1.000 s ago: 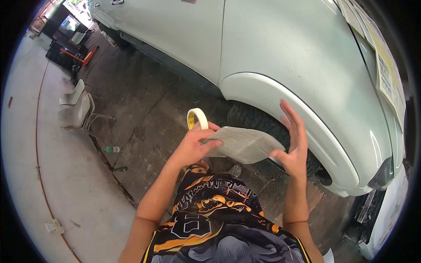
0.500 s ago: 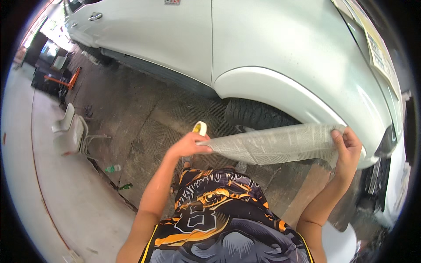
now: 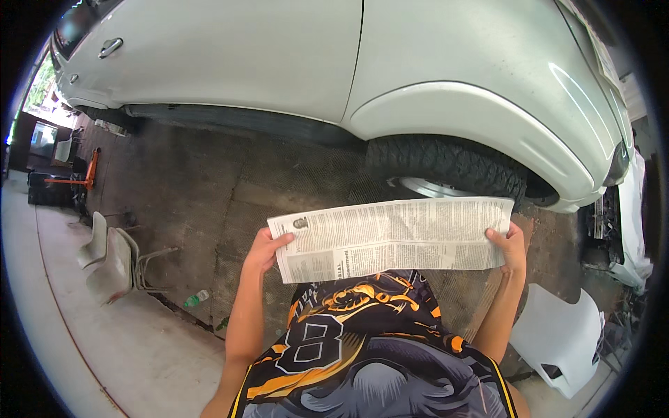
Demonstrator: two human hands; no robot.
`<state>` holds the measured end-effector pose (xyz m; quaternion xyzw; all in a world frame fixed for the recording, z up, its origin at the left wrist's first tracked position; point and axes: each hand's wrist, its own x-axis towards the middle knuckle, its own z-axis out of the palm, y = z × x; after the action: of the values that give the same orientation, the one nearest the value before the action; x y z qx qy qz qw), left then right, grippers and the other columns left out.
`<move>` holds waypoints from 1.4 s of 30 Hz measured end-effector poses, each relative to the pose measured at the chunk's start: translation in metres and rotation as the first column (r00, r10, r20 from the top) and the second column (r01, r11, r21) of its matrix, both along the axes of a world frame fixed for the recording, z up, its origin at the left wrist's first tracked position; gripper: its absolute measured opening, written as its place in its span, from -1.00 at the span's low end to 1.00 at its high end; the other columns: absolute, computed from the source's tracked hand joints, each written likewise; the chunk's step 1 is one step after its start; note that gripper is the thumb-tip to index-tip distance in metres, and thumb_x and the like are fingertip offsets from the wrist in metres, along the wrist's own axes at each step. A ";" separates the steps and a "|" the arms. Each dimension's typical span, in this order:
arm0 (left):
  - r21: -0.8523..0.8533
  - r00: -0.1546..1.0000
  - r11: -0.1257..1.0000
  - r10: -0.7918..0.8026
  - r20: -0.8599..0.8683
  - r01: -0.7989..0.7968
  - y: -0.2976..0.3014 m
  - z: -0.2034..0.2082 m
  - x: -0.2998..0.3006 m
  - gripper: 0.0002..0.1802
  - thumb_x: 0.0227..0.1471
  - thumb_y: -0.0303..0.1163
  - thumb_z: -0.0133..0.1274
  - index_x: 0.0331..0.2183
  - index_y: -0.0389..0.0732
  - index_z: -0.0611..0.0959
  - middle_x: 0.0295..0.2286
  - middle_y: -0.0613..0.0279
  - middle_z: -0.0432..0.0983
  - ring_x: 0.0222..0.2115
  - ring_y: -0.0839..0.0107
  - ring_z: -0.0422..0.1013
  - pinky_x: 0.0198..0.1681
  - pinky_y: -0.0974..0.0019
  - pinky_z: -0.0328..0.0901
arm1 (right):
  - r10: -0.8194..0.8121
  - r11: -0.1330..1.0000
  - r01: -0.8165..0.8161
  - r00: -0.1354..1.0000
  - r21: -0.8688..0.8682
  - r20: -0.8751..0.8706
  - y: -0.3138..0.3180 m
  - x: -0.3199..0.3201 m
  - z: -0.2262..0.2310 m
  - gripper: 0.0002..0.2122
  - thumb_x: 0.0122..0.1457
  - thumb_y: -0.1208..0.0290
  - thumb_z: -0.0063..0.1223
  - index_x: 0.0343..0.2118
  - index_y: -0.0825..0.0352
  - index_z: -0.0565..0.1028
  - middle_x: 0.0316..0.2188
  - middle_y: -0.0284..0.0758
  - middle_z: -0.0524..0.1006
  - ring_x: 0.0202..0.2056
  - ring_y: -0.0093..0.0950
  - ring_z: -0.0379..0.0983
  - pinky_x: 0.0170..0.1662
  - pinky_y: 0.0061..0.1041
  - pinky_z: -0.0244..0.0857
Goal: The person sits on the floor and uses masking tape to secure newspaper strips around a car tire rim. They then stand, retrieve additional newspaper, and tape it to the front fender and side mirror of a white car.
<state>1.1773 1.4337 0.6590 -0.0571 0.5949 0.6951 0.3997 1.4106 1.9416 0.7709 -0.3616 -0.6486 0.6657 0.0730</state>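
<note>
A folded strip of newspaper [image 3: 397,237] stretches level in front of my body, its printed side facing up. At its left end my left hand [image 3: 263,249] grips it, thumb on top and the other fingers hidden underneath. My right hand [image 3: 511,247] pinches the opposite end in the same way. Just beyond the paper are the black tyre [image 3: 446,164] and the pale wheel arch [image 3: 460,104] of a silver-white vehicle [image 3: 244,56]; the paper is apart from the bodywork. No tape roll shows now.
Two white chairs [image 3: 111,268] stand at the left by a pale wall ledge, near a green-and-clear plastic bottle [image 3: 196,298]. An orange jack [image 3: 92,169] is farther back. A white body panel [image 3: 561,338] lies at the lower right. Loose car parts [image 3: 613,244] sit beyond the vehicle's front.
The newspaper has come down from a slanted, edge-on hold to a flat, level one with its print showing. My right hand has moved down and left. The tape roll by my left hand is out of sight.
</note>
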 end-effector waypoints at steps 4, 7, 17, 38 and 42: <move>-0.109 0.990 0.985 -0.138 -0.005 0.137 -0.026 0.003 0.018 -0.64 -0.01 -0.55 0.29 -0.10 -0.38 0.69 -0.26 0.16 0.68 -0.29 0.45 0.57 -0.16 0.34 0.45 | -0.118 0.992 0.118 0.993 -0.039 -0.007 0.002 0.023 -0.007 -0.68 0.15 0.51 0.27 -0.04 0.50 0.55 -0.18 -0.18 0.66 -0.24 -0.44 0.62 -0.15 -0.46 0.48; -0.131 0.991 0.989 -0.086 -0.098 0.073 -0.026 0.006 0.020 -0.70 0.00 -0.55 0.28 -0.15 -0.37 0.73 -0.32 0.21 0.69 -0.34 0.53 0.55 -0.22 0.39 0.43 | -0.102 0.991 0.100 0.995 -0.085 -0.016 0.009 0.031 -0.007 -0.70 0.16 0.52 0.26 -0.05 0.51 0.56 -0.18 -0.17 0.66 -0.24 -0.46 0.62 -0.16 -0.46 0.48; 0.086 0.960 0.996 0.016 -0.279 0.009 -0.039 0.012 -0.006 -0.87 0.08 -0.65 0.11 -0.34 -0.34 0.74 -0.33 0.26 0.60 -0.35 0.48 0.53 -0.23 0.38 0.43 | -0.003 0.982 -0.035 0.980 -0.185 -0.201 0.017 0.033 -0.028 -0.92 0.12 0.66 0.14 -0.35 0.36 0.58 -0.12 -0.08 0.63 -0.17 -0.38 0.61 -0.09 -0.44 0.50; -0.612 0.674 0.740 -0.304 -0.674 -0.278 -0.003 0.083 -0.045 -0.75 0.06 -0.44 0.17 -0.21 -0.33 0.73 -0.25 0.17 0.65 -0.16 0.32 0.53 -0.06 0.24 0.39 | 0.382 0.743 -0.175 0.903 0.646 -0.195 -0.067 -0.059 0.045 -0.84 0.08 0.62 0.19 -0.26 0.31 0.52 -0.30 -0.35 0.60 -0.24 -0.45 0.56 -0.11 -0.47 0.39; -0.407 0.341 0.896 -0.444 -0.829 0.177 0.111 0.129 -0.003 -0.25 -0.13 -0.16 0.41 0.13 -0.10 0.59 0.05 0.08 0.49 0.13 0.17 0.34 0.24 0.13 0.17 | 0.707 0.462 -0.394 0.704 0.794 -0.062 -0.131 -0.113 0.075 -0.81 0.09 0.59 0.15 -0.23 0.25 0.47 -0.33 -0.27 0.60 -0.22 -0.20 0.55 -0.08 -0.29 0.37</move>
<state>1.1742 1.5447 0.7884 0.3947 0.7945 0.4435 0.1277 1.2972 1.8109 0.8463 0.0731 -0.9110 0.3901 0.1121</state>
